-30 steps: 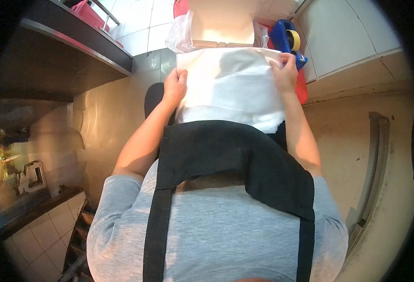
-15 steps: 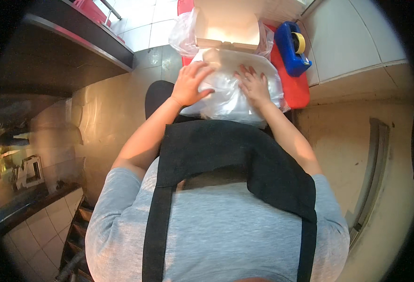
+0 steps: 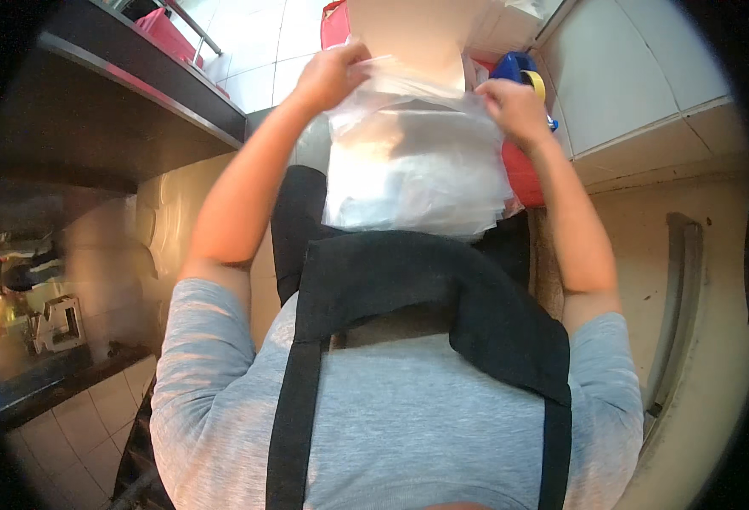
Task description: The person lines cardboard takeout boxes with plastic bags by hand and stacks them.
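Both hands grip the far edge of a clear plastic bag (image 3: 391,89), stretched between them at about its full width. My left hand (image 3: 333,75) pinches its left corner; my right hand (image 3: 514,109) pinches the right corner with closed fingers. Below the bag, a stack of clear plastic bags (image 3: 417,170) lies on my lap, its near edges uneven beside the black apron (image 3: 383,263). Just beyond my hands stands an open cardboard box (image 3: 417,34), its opening partly covered by the raised bag.
A blue tape dispenser (image 3: 514,64) with a yellow roll sits at the far right on a red surface (image 3: 523,174). White tiled wall (image 3: 621,76) runs along the right. A dark counter (image 3: 119,110) with a metal edge stands at the left, and a pink bin (image 3: 169,38) behind it.
Both hands have moved from lying flat on the stack to its far end, and now lift a bag's edge with closed fingers. The box and dispenser sit partly behind them.
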